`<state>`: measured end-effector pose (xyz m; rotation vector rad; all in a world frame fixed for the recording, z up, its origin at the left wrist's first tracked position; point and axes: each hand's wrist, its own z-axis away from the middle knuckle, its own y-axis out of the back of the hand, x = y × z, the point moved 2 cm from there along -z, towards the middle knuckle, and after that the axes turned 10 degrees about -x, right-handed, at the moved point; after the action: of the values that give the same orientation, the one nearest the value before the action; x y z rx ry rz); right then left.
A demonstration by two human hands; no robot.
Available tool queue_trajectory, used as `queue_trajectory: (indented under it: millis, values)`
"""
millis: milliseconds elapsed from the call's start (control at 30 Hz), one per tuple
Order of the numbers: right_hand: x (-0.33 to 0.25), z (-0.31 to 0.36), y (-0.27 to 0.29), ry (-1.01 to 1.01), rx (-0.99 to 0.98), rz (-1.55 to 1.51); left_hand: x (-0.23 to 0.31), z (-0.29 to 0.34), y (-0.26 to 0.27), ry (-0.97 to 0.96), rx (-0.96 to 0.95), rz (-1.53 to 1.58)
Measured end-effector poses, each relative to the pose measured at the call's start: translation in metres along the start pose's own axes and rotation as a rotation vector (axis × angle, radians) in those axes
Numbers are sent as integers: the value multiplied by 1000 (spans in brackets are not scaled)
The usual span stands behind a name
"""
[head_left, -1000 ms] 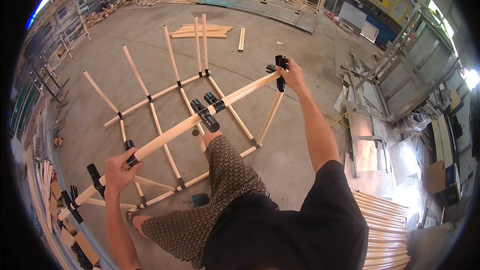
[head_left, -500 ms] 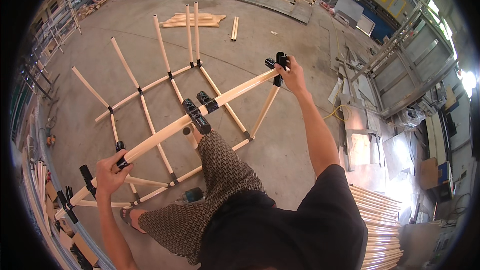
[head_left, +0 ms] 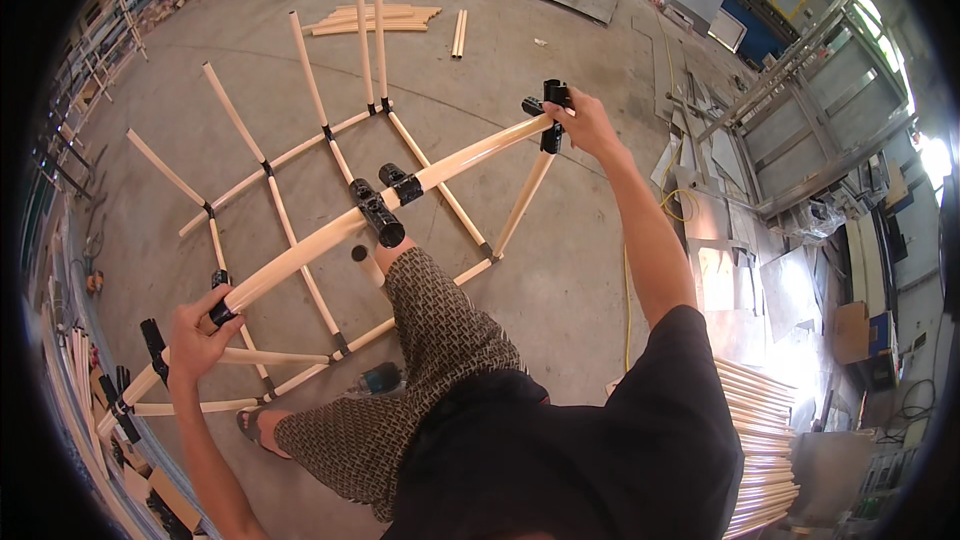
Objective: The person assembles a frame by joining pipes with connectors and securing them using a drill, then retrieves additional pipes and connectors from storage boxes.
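Observation:
A long cream pipe [head_left: 295, 262] runs slantwise before me, rising to the right. My left hand [head_left: 197, 338] grips it around a black pipe joint [head_left: 221, 313]. At the far right end, my right hand [head_left: 588, 123] is closed on another black joint [head_left: 553, 95], which sits atop a leaning post [head_left: 522, 208]. Two more black joints, a larger one [head_left: 376, 212] and a smaller one [head_left: 400, 183], are on the pipe's middle. Beneath and beyond, a cream pipe frame [head_left: 293, 225] lies on the floor, with several uprights [head_left: 308, 68] at its far side.
Loose pipes [head_left: 375, 18] lie beyond the frame, with a pair [head_left: 459, 34] beside them. More pipes [head_left: 755, 440] are stacked at lower right. A bottle [head_left: 380, 378] lies near my leg. Sheet scraps [head_left: 715, 280] and a metal frame [head_left: 800, 130] stand right.
The whole view has shifted slightly, so the frame appears higher and farther left. Both hands keep their grip on the joints; the pipe has hardly moved relative to the floor frame.

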<state>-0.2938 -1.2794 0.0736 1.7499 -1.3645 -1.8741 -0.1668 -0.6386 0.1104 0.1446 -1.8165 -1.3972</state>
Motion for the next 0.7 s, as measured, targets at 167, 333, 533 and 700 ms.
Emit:
queue_trajectory:
  millis: [167,333,533,700]
  values:
    - [-3,23,-2,-41,88,5,13,-2,9,-24,21,-36]
    - [7,55,-17,51,169,-215,15,3,8,-48,37,-83]
    - [6,64,-46,104,376,-192,13,4,1,-37,43,-68]
    - [14,58,-61,-43,438,-172,14,4,1,-16,36,-47]
